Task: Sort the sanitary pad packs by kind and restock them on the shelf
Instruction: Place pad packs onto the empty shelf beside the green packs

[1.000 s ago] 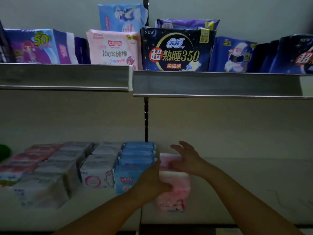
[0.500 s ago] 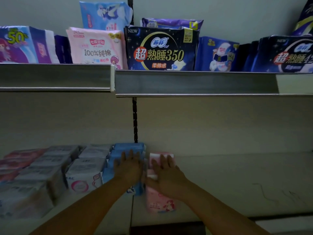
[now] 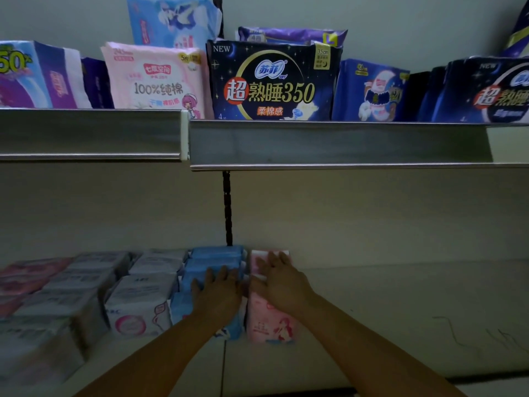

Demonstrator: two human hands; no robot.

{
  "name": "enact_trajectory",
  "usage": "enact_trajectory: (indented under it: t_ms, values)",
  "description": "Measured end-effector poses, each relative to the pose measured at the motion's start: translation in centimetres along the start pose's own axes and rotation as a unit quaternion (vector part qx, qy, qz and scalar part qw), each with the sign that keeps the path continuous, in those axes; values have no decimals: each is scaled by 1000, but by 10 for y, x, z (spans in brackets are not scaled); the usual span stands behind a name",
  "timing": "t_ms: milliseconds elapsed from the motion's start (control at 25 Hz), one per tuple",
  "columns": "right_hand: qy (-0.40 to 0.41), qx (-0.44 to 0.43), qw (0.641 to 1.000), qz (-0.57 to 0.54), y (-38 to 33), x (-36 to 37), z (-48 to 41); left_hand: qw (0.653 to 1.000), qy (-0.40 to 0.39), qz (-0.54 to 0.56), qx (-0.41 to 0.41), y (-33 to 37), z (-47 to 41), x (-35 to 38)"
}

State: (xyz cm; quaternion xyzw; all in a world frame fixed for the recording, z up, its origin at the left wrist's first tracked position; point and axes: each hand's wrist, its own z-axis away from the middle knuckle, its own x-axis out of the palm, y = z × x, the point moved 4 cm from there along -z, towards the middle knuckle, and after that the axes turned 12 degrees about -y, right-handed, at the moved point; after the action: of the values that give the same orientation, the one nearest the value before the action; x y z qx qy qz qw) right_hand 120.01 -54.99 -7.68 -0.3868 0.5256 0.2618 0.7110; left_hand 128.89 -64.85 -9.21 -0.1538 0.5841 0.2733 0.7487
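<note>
On the lower shelf (image 3: 386,310) small pad packs stand in rows running front to back. My left hand (image 3: 219,292) lies flat with straight fingers on top of the blue row (image 3: 214,255). My right hand (image 3: 279,282) rests flat on the pink row (image 3: 270,325), which is the rightmost one. White packs (image 3: 140,305) fill the rows to the left, with pinkish packs (image 3: 23,279) at the far left.
The upper shelf (image 3: 329,144) carries large packs: a dark navy one (image 3: 272,81), a pale pink one (image 3: 156,81), purple and blue ones on both sides. A black upright rail (image 3: 227,207) runs behind. Bare shelf extends right of the pink row.
Both hands have shifted from gripping the pink packs' sides to lying flat on top, the left now on the blue row. The view has drifted slightly.
</note>
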Motion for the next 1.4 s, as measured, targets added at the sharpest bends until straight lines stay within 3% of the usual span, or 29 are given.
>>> enact_trajectory:
  t_ms: [280,440,600,960,1400]
  values:
    - [28,-6,999,23,0,-12,-17,1000,-6,7,2,-1,-3,0]
    - [-74,1,997,-20,6,-14,-9,1000,-2,5,1,-3,-6,1]
    - [-144,-15,988,58,13,-3,0,1000,6,-5,-4,-1,-8,1]
    - [-76,-50,994,60,14,0,-16,1000,-3,15,-3,1,-7,0]
    - [-74,-65,992,80,13,-2,-21,1000,-14,11,-4,0,-8,1]
